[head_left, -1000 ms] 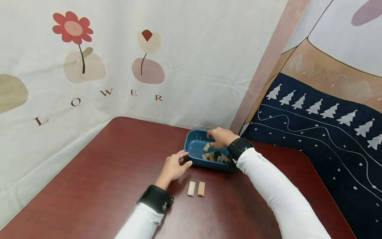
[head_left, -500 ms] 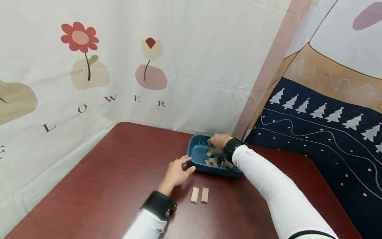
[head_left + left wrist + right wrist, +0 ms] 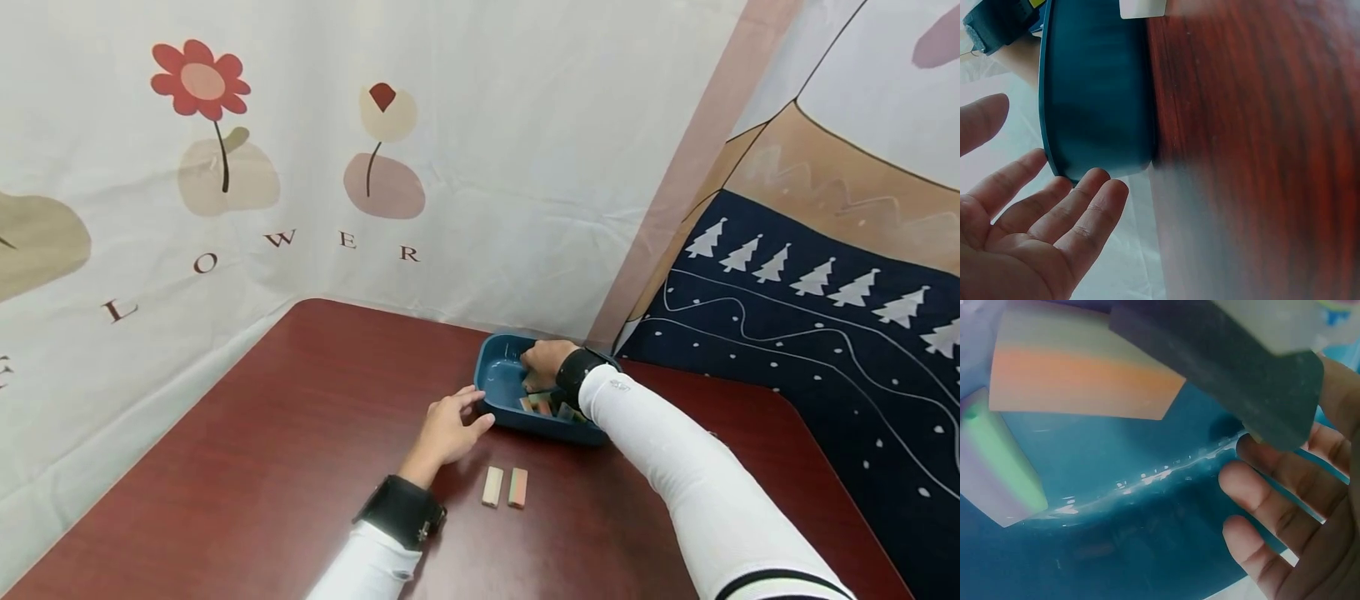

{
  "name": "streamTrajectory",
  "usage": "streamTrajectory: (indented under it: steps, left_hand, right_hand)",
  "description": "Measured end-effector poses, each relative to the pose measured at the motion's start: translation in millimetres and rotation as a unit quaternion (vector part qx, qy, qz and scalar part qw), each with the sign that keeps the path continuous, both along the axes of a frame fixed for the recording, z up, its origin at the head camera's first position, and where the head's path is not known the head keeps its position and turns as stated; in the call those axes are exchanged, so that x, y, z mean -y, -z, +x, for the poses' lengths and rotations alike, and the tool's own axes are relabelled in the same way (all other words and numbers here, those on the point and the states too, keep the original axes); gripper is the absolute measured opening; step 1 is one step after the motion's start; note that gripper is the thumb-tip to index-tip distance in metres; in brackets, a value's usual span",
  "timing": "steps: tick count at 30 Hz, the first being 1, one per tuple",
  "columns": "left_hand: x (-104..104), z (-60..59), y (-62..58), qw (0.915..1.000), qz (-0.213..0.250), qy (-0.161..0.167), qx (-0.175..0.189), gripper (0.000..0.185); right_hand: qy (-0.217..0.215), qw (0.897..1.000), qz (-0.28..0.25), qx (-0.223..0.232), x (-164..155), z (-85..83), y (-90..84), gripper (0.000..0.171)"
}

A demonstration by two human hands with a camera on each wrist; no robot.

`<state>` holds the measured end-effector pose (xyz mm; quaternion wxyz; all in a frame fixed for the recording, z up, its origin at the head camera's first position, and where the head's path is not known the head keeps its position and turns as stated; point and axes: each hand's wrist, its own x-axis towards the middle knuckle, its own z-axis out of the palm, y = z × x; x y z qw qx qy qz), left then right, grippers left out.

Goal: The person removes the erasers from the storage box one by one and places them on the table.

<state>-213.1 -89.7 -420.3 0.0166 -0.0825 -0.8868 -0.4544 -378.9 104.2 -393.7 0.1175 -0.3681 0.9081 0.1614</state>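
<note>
While the head view looks down on a dark red table [image 3: 262,467], the right hand [image 3: 542,363] reaches into a blue tray [image 3: 497,385] near the far corner, its fingers bent down over a heap of small striped blocks [image 3: 542,405] that lie just below and on the near side of the fingertips; whether a block is already pinched cannot be told here. The left hand [image 3: 448,430] rests on the table at the tray's near left corner, fingers relaxed and spread, tips at the tray wall, gripping nothing. Two further blocks, a pale block [image 3: 492,487] and a red-green block [image 3: 517,488], lie side by side on the table, long axes running away from the person, just to the right of the left wrist and nearer to that hand than to the right. From the left wrist, the open palm [image 3: 1019,240] faces the tray's outer wall [image 3: 1094,94], fingertips close to the corner. From the right wrist, the fingers [image 3: 1275,487] curl loosely above the tray floor [image 3: 1122,550]; an orange-banded block [image 3: 1079,378] and a green-edged block [image 3: 994,469] lie beyond the fingertips, while a dark block [image 3: 1222,356] lies against the fingers, apparently held.
</note>
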Motion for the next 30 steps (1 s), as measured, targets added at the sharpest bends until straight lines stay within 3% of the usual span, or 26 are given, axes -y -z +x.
streamTrajectory:
  steps: [18, 30]
  left_hand:
    - [0.0, 0.2, 0.3, 1.0000, -0.008, -0.001, 0.002, 0.046]
    - [-0.4, 1.3, -3.0, 1.0000, -0.007, -0.002, 0.005, 0.046]
  right_hand:
    - [0.022, 0.999, -0.026, 0.018, -0.9, 0.3, -2.6, 0.043]
    - [0.022, 0.997, -0.076, 0.017, -8.9, 5.9, -21.7, 0.040]
